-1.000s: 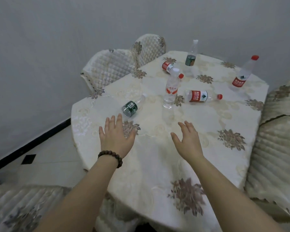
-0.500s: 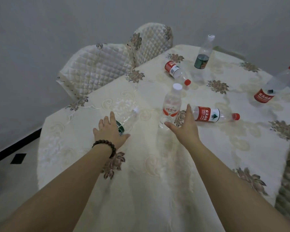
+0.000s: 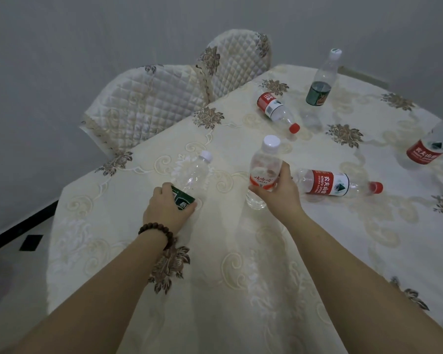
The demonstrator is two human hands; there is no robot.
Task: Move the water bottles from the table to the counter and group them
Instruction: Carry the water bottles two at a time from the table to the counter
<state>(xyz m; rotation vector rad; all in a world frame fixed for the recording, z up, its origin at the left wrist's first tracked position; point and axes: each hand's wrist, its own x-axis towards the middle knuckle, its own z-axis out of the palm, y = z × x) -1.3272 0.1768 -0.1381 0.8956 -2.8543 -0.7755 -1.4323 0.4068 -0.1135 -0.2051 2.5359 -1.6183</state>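
1. The person is starting the pick-up step: both hands are closing on the two nearest water bottles on the table [image 3: 241, 290], which is covered with a cream flowered cloth.
2. The left hand [image 3: 168, 212] is wrapping over the base end of the green-label bottle [image 3: 191, 178], which is lying on its side at near left with its white cap pointing far; the fingers [image 3: 161, 191] are curling together around the label, clamped or very nearly so.
3. The right hand [image 3: 279, 194] is gripping the small orange-label bottle [image 3: 264, 172], which is standing upright near the middle; thumb and fingers are closing around its waist from the right.
4. Four more bottles are waiting: one red-label bottle [image 3: 327, 183] lying just right of the right hand, another [image 3: 276, 109] lying farther off, a dark-label bottle [image 3: 321, 80] standing at the far side, and one [image 3: 427, 149] at the right edge, partly cut off.
5. The counter is not in view.
6. The next move, I judge, is calling for a firm hold on both, lifting them clear of the cloth, then turning away to carry them and setting them upright close together.
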